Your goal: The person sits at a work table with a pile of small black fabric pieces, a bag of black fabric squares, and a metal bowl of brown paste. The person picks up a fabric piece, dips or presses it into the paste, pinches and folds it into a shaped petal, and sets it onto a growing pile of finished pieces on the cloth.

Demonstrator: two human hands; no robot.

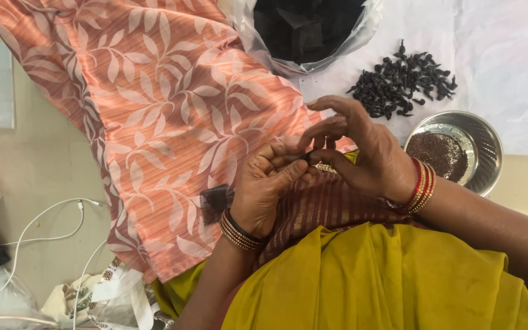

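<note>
Both hands meet over the lap, working on something tiny and dark. Left hand point(266, 186) is curled in, fingers point(276, 160) pinched narrow around a small black bit point(306, 157), though honestly it's mostly hidden between the fingertips so I can't say what it is. Right hand point(362, 153) comes in from the other side, fingers half spread, thumb and forefinger touching that same bit, the rest fanned upward. Up ahead on the white sheet point(508, 55) sits a loose pile of dark pods point(403, 79), and just beside it a steel bowl point(484, 143) holding fine dark seeds point(438, 156). A plastic bag point(313, 30) with black contents is cut off at the top edge. Peach leaf-print cloth point(154, 110) covers the left. White cables point(44, 226) trail at lower left.
</note>
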